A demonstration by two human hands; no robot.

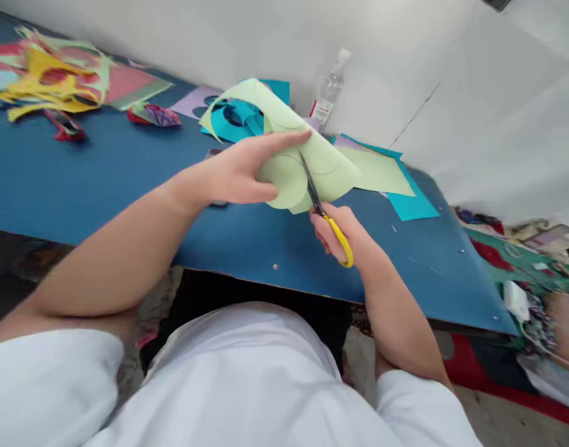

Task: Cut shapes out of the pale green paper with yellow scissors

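Observation:
My left hand (pixel 247 171) holds a pale green paper sheet (pixel 331 164) up off the blue table (pixel 102 180), fingers stretched along its curled upper part. Pencilled circles show on the sheet. My right hand (pixel 337 239) grips yellow-handled scissors (pixel 324 211). Their dark blades point up into the green sheet along a curved line. Both hands work near the table's middle, just past its front edge.
Teal paper with cut-out holes (pixel 235 118) and a lilac sheet (pixel 195 102) lie behind the green one. A plastic water bottle (pixel 329 90) stands by the white wall. Coloured paper scraps (pixel 51 77) pile at the far left. More clutter (pixel 521 273) lies on the floor, right.

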